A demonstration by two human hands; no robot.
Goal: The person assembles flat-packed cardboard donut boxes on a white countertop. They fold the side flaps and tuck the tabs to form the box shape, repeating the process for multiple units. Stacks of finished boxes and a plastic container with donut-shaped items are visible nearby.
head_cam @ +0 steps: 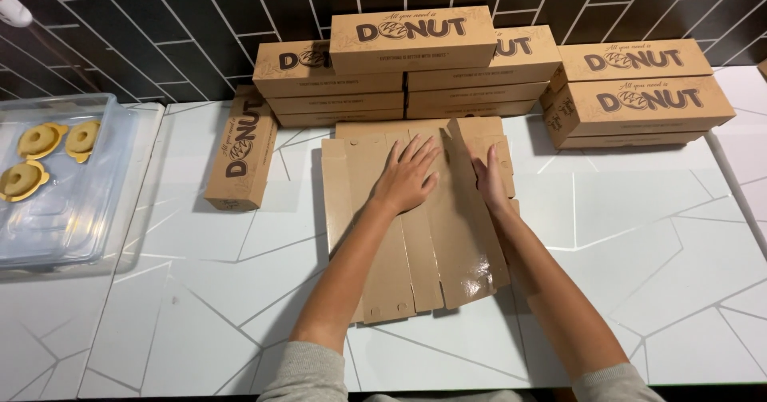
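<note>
2 hands: left hand (407, 180) flat, fingers spread, on flat cardboard blank (415, 234); right hand (489, 182) open, lifting side flap (471, 150).
risk: flap may crease crooked if blank slides on counter (639, 234).

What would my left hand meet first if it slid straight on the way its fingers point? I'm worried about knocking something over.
Probably the stacked brown boxes against the wall: the left hand lies flat on the unfolded cardboard sheet, fingers aimed up toward them. Depth is unclear.

Bright overhead light, soft shadows, sharp, glossy glare
</note>
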